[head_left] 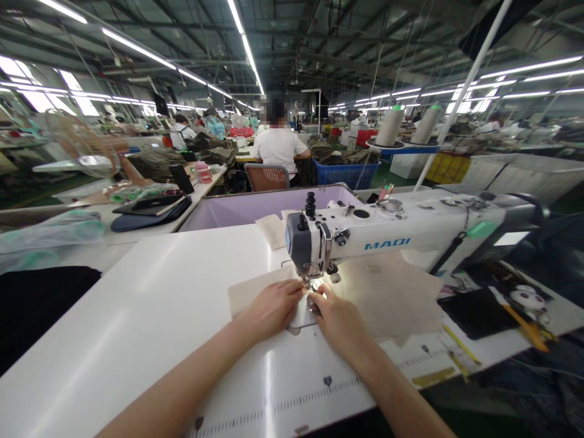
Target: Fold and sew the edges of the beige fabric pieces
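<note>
A white sewing machine (387,234) with blue lettering stands on the white table, its lamp lighting the needle area. Beige fabric (249,291) lies to the left of the needle, and a larger beige piece (390,298) spreads to the right under the machine arm. My left hand (276,304) rests on the left fabric, fingers stretched flat with their tips close to the presser foot (310,283). Just right of the needle, my right hand (337,313) has thumb and fingers closed at the fabric's edge. The fingertips partly hide the stitching spot.
A lilac bin (232,207) sits behind the table. On the right lie a black tablet-like object (479,311), an orange-handled tool (524,325) and yellow tape. Two thread cones (390,126) stand behind the machine. A person in white (279,149) sits ahead, facing away.
</note>
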Demonstrator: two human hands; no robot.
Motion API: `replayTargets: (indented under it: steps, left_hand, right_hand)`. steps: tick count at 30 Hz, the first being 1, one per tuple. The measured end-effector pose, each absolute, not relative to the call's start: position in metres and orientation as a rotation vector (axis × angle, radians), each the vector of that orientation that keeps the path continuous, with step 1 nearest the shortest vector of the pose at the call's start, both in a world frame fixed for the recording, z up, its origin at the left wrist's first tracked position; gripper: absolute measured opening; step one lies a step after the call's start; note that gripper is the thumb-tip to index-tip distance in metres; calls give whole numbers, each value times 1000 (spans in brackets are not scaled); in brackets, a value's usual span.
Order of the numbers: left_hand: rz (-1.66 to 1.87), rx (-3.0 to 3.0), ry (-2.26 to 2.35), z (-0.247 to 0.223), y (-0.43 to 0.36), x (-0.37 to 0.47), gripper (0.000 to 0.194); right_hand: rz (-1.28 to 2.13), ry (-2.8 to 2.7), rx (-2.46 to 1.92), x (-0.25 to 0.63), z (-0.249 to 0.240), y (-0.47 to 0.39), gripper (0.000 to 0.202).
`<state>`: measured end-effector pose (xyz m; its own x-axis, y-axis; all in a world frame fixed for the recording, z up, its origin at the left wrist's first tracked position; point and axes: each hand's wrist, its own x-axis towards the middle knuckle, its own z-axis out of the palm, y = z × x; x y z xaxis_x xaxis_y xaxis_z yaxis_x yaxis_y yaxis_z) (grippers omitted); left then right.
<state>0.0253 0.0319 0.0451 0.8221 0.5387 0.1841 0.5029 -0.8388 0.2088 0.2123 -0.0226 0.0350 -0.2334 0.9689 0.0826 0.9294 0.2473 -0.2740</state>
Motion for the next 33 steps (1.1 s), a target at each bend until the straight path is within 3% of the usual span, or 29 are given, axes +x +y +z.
replayTargets:
  steps: [21, 29, 33]
  left_hand:
    - [391, 2878, 863, 40, 41, 25, 33]
    - [403, 2880, 855, 38, 44, 25, 33]
    - [433, 2884, 846, 33, 45, 23, 35]
  right_hand:
    - [193, -2263, -1829, 213, 27, -38, 16]
    - [208, -2263, -1866, 212, 27, -42, 18]
    - [227, -2251, -1908, 209, 23, -48, 29]
